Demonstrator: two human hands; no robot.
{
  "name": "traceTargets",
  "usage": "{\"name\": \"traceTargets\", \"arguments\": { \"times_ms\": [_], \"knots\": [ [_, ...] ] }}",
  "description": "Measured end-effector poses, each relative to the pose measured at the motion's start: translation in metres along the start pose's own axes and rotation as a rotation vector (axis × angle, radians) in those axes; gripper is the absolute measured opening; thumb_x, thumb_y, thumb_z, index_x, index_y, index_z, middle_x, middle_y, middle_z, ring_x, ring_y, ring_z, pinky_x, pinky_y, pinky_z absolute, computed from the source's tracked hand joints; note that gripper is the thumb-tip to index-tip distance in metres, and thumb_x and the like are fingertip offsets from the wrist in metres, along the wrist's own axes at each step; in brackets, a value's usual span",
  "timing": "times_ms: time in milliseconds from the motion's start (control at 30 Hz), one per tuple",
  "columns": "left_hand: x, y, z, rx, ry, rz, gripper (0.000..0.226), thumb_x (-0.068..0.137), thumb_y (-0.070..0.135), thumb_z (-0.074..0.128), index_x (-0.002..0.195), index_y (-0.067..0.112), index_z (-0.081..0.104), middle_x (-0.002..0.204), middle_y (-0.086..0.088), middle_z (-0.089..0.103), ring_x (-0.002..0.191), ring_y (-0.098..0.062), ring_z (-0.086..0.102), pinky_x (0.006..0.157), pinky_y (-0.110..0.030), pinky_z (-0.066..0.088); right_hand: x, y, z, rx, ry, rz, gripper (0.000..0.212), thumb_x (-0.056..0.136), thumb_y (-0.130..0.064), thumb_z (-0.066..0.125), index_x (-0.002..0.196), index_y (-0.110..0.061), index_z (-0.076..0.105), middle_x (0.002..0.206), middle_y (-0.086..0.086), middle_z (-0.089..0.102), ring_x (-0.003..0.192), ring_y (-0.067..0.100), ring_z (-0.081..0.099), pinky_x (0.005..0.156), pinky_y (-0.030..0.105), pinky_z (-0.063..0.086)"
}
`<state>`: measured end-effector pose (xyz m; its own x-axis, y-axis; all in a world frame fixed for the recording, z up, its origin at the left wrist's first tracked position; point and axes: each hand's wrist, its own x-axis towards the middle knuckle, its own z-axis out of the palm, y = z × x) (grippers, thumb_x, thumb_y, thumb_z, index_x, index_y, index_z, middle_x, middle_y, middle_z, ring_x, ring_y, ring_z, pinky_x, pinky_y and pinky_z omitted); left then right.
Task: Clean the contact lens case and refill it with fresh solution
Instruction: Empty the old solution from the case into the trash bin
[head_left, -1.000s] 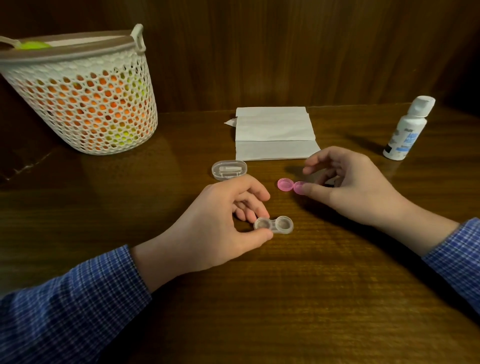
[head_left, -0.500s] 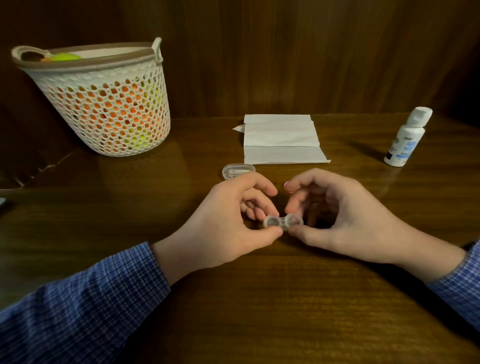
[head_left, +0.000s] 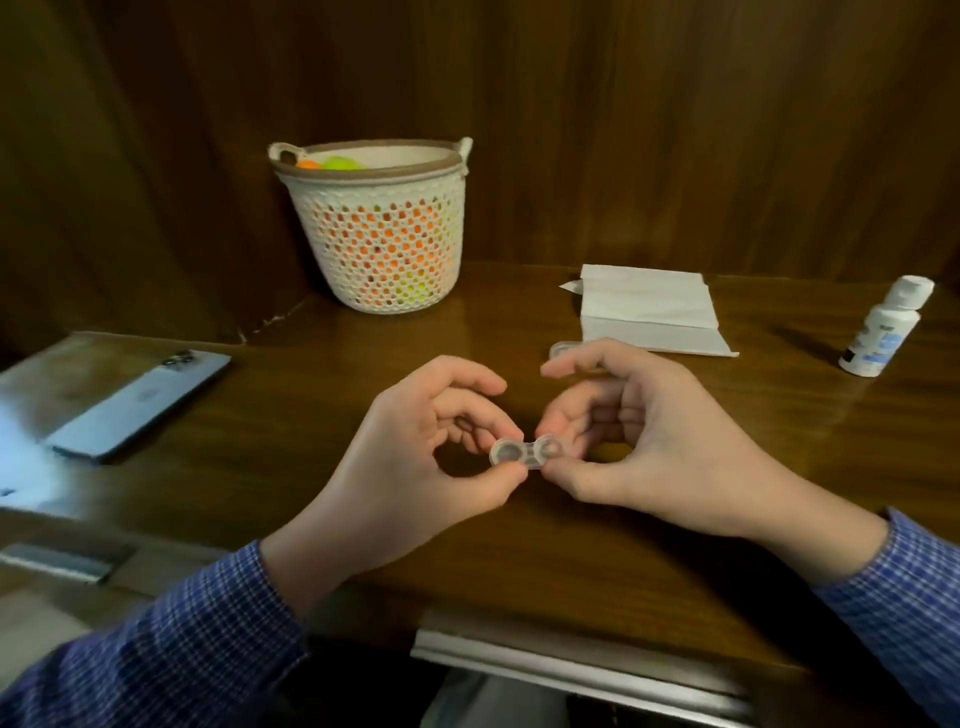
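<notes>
The contact lens case (head_left: 525, 453), clear and uncapped with both wells open, is held just above the wooden table (head_left: 519, 561), out in front of the white mesh basket (head_left: 382, 234) and a little to its right. That basket stands at the back of the table against the wood-panelled wall, with orange and green things inside. To the left of the basket and nearer the person lies a phone (head_left: 137, 402), face down. To the right of the basket lies a folded white tissue (head_left: 649, 312), and farther right stands a small white solution bottle (head_left: 883, 332), cap on. The left hand (head_left: 415, 457) pinches the case's left well between thumb and fingertips; the right hand (head_left: 639, 441) pinches the right well likewise. Just behind the right hand, partly hidden, sits a small clear container (head_left: 563, 349), touching the table near the tissue.
</notes>
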<state>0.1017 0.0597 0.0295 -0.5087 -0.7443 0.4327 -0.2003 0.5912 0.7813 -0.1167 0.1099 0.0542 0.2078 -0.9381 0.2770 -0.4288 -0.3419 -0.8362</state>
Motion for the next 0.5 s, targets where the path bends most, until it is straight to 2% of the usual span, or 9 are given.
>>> {"name": "traceTargets", "arguments": {
  "times_ms": [67,167,267,333,500],
  "knots": [
    [-0.030,0.002,-0.026,-0.109,0.085,-0.068,0.062,0.067,0.029,0.086,0.122,0.025,0.057,0.098,0.007,0.077,0.095,-0.016,0.076,0.081,-0.024,0.061,0.009,-0.020,0.028,0.027,-0.041,-0.038,0.063,0.074,-0.013,0.090,0.126,-0.028,0.058,0.094,-0.004,0.079,0.082,0.017,0.077,0.082,0.029,0.063],
    [-0.082,0.002,-0.063,-0.365,0.218,-0.149,0.070,0.066,0.020,0.088,0.128,0.017,0.056,0.101,-0.009,0.076,0.099,-0.026,0.075,0.084,-0.034,0.061,0.021,-0.050,0.078,0.063,-0.098,-0.100,0.062,0.075,-0.014,0.090,0.126,-0.028,0.058,0.094,-0.006,0.079,0.081,0.016,0.077,0.079,0.027,0.063],
    [-0.135,-0.003,-0.090,-0.614,0.416,-0.216,0.082,0.061,0.023,0.098,0.130,0.011,0.056,0.109,-0.021,0.073,0.102,-0.034,0.072,0.088,-0.047,0.059,0.031,-0.076,0.133,0.103,-0.146,-0.139,0.061,0.075,-0.016,0.090,0.126,-0.029,0.058,0.096,-0.007,0.079,0.082,0.016,0.077,0.077,0.024,0.062],
    [-0.168,-0.008,-0.104,-0.719,0.560,-0.244,0.086,0.058,0.025,0.100,0.130,0.008,0.057,0.113,-0.026,0.071,0.101,-0.036,0.070,0.091,-0.049,0.057,0.036,-0.091,0.172,0.135,-0.189,-0.149,0.061,0.076,-0.016,0.089,0.126,-0.027,0.058,0.096,-0.007,0.078,0.083,0.015,0.076,0.075,0.022,0.062],
    [-0.241,-0.019,-0.135,-0.874,0.828,-0.241,0.057,0.075,0.005,0.083,0.128,0.008,0.063,0.116,-0.026,0.072,0.105,-0.034,0.073,0.084,-0.036,0.062,0.038,-0.118,0.261,0.204,-0.292,-0.168,0.063,0.074,-0.016,0.090,0.127,-0.025,0.057,0.094,-0.013,0.078,0.086,0.007,0.076,0.072,0.015,0.059]
  ]
}}
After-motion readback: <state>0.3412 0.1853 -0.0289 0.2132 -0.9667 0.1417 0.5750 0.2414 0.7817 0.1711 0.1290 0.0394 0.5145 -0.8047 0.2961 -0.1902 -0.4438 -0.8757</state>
